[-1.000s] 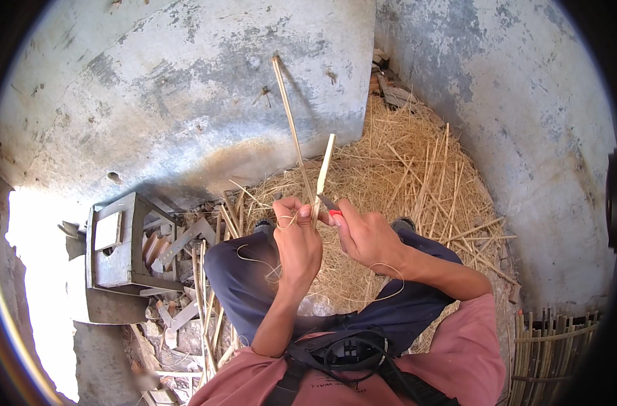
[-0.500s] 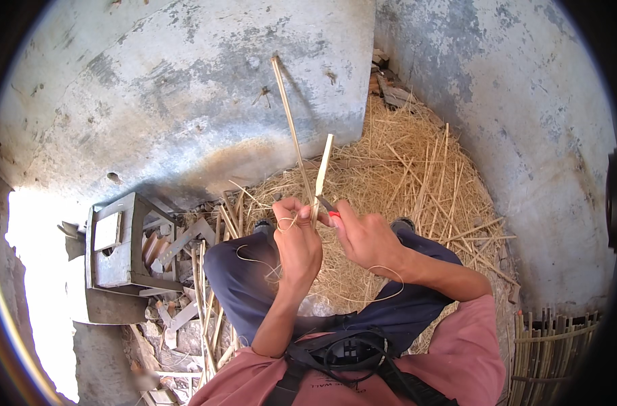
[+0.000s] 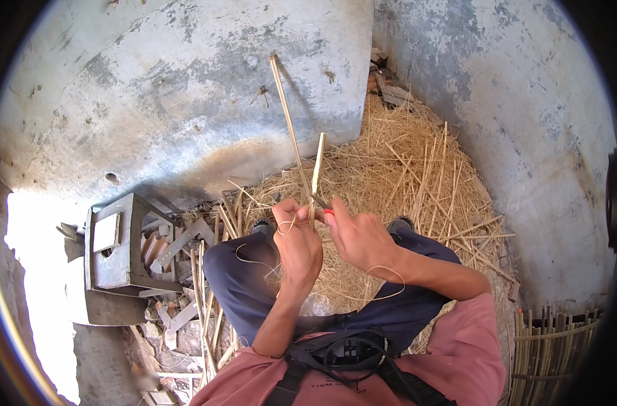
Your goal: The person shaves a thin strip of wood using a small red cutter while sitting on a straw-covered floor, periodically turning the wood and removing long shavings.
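My left hand is closed around the lower part of a pale bamboo strip, which points up and away from me. In my right hand is a small knife with a dark blade and a bit of red at its grip. The blade lies against the strip just above my left fingers. A thin curled strand loops by my left hand, and another fine strand hangs over my right forearm. How the fingers wrap the knife handle is partly hidden.
A longer bamboo stick leans toward the peeling wall beyond my hands. Straw-like shavings cover the floor. A worn wooden frame box stands at left among scraps, and upright slats are at lower right.
The strip's upper end has swung slightly left, and the strip shows a narrower side. The knife and my right hand have shifted slightly left. My left hand keeps its hold.
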The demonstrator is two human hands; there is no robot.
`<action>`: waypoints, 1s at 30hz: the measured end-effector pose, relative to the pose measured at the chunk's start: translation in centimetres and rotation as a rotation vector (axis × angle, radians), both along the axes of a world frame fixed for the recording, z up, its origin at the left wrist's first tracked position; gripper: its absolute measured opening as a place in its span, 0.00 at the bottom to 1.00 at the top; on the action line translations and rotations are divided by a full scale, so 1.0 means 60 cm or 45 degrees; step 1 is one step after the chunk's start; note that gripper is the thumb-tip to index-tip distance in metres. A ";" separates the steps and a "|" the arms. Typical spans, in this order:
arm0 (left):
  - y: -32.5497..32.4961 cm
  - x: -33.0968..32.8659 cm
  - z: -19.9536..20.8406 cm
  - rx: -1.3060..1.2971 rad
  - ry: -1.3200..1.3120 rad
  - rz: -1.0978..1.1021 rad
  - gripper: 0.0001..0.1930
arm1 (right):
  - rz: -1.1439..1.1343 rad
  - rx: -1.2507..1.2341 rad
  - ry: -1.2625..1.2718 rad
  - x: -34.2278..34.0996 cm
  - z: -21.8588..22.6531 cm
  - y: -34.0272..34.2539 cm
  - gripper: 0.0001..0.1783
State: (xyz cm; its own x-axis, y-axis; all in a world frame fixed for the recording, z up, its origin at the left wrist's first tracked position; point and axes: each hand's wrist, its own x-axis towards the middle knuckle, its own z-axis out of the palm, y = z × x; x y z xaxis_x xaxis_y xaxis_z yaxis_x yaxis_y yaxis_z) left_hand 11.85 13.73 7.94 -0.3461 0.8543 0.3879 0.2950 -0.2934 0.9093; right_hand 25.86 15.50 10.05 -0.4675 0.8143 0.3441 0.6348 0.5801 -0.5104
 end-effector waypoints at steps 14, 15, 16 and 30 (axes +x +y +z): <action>0.006 -0.007 -0.037 -0.114 -0.021 -0.009 0.07 | -0.027 -0.064 -0.023 -0.008 0.010 0.007 0.13; 0.004 -0.004 -0.036 -0.142 -0.036 -0.010 0.07 | -0.013 -0.101 0.029 -0.006 0.010 0.010 0.13; 0.002 -0.001 -0.033 -0.171 -0.050 -0.011 0.06 | -0.008 -0.121 0.043 -0.003 0.009 0.015 0.13; 0.025 -0.028 0.001 -0.271 -0.424 -0.265 0.11 | -0.007 -0.492 0.587 0.039 0.076 0.023 0.16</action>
